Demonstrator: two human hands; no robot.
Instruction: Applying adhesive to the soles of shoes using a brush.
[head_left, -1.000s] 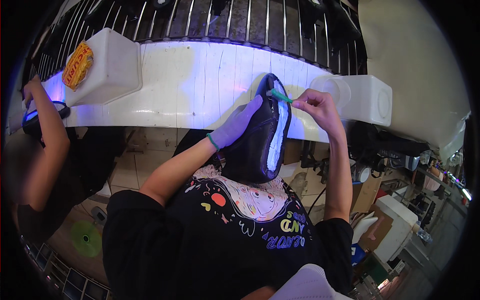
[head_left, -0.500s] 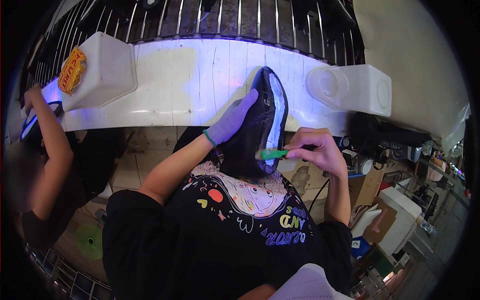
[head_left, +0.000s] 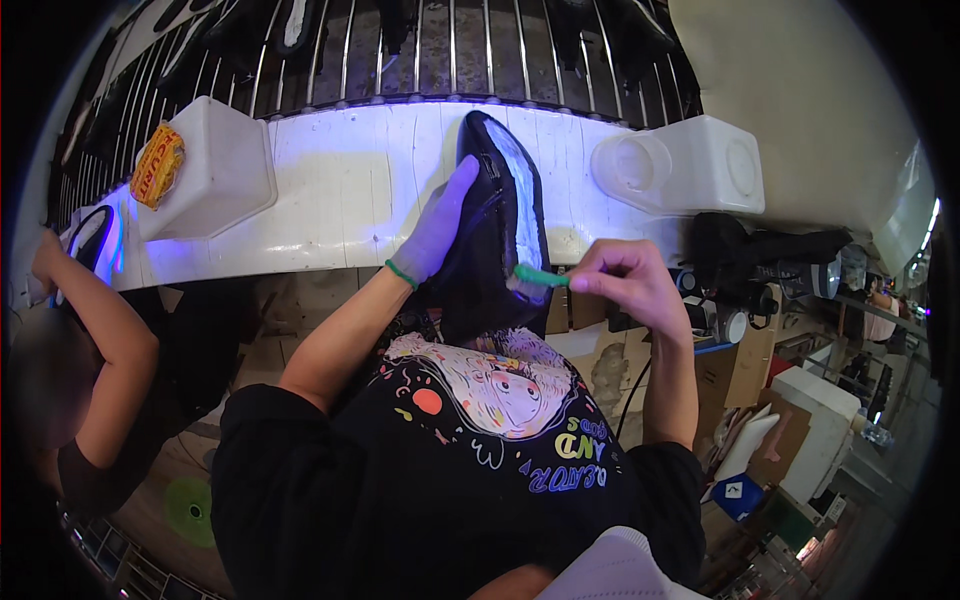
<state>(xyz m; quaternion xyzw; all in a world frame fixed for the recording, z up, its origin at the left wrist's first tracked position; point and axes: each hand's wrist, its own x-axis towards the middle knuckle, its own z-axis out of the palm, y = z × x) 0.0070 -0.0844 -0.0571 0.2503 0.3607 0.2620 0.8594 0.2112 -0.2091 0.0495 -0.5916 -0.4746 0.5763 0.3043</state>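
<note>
Shifted toward eleven o'clock over our white desk [head_left: 325, 200] since a second ago, the black boot [head_left: 488, 240] points to twelve, our gloved left hand [head_left: 434, 232] clamped on its nine o'clock side, our right hand [head_left: 632, 282] pinched on a green brush [head_left: 545, 278] at its heel.

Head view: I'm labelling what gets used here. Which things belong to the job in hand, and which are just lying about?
In use:
black shoe, gloved left hand against it
green brush, in the right hand

Apparently lying about:
yellow packet
left white container
brown cardboard
</note>
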